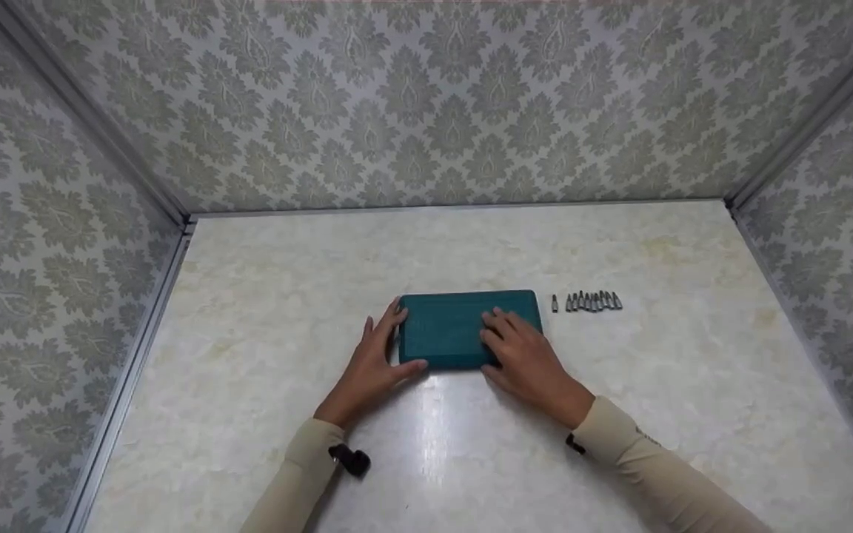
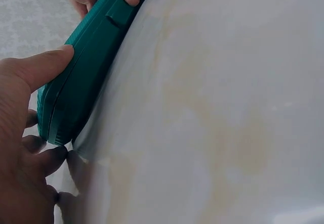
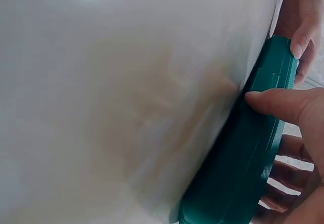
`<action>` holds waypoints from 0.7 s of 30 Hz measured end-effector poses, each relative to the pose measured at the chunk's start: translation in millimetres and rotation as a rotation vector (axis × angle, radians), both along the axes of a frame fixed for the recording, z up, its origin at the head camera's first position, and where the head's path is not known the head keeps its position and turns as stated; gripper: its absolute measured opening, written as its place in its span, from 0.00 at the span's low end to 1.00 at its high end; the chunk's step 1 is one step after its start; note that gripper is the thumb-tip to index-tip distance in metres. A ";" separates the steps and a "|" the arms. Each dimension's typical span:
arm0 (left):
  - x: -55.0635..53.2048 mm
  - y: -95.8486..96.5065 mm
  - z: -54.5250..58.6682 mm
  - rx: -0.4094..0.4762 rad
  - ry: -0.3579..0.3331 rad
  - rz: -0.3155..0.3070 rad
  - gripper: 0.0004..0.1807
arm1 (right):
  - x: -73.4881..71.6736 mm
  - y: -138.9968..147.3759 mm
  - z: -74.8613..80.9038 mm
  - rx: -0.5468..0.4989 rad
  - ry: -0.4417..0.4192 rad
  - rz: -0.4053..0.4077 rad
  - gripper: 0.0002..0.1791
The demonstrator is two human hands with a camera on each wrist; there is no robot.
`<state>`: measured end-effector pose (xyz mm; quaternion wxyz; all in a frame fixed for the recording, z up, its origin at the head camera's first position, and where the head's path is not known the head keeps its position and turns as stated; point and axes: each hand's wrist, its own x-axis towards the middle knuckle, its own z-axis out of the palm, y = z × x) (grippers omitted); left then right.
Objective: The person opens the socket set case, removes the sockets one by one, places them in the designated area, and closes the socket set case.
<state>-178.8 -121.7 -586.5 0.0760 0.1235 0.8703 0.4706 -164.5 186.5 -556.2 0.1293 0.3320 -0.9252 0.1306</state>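
A closed teal plastic case [image 1: 441, 329] lies flat on the table in the head view. My left hand [image 1: 373, 360] holds its left end, thumb at the front edge and fingers by the far left corner. Over the right part of the lid is my right hand [image 1: 526, 360], its fingers bent on the top and its thumb at the front edge. In the right wrist view that thumb [image 3: 276, 102] lies on the front side of the case [image 3: 230, 173], close to a latch [image 3: 264, 80]. The left wrist view also shows a latch [image 2: 120, 12] on the front side.
Right of the case, several dark metal pieces like driver bits [image 1: 593, 302] lie in a row. A single similar piece [image 1: 554, 303] sits between that row and the case. Patterned panels [image 1: 449, 111] rise behind and beside the pale marbled table [image 1: 286, 259].
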 end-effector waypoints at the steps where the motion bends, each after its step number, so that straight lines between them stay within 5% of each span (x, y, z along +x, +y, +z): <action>1: -0.3 -0.1 -0.3 0.001 0.001 0.001 0.59 | -0.2 -0.4 0.1 0.000 -0.003 -0.001 0.29; 21: 1.7 1.7 -2.8 0.001 0.025 -0.009 0.57 | -0.7 5.2 -1.9 0.053 -0.008 0.015 0.30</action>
